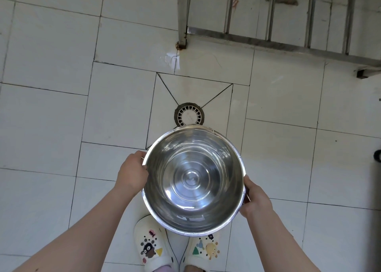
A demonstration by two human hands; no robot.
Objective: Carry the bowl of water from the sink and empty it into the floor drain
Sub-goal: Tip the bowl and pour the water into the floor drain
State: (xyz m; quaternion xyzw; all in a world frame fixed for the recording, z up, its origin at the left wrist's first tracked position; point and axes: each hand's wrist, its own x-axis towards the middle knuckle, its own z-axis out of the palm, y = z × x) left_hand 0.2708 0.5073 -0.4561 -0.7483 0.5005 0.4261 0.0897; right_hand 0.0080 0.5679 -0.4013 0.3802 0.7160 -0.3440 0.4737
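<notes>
I look straight down at a round steel bowl (193, 181) held level over the tiled floor, with clear water in it. My left hand (132, 173) grips its left rim and my right hand (254, 199) grips its right rim. The floor drain (189, 115), a round white grate in a dark ring, lies just beyond the bowl's far edge; the bowl covers the drain's near side.
A steel rack frame (288, 45) stands at the top right, its rusty leg (182, 36) beyond the drain. A wet patch (173, 59) shines on the tiles near that leg. My white clogs (152, 247) are below the bowl. A dark object (377, 155) sits at the right edge.
</notes>
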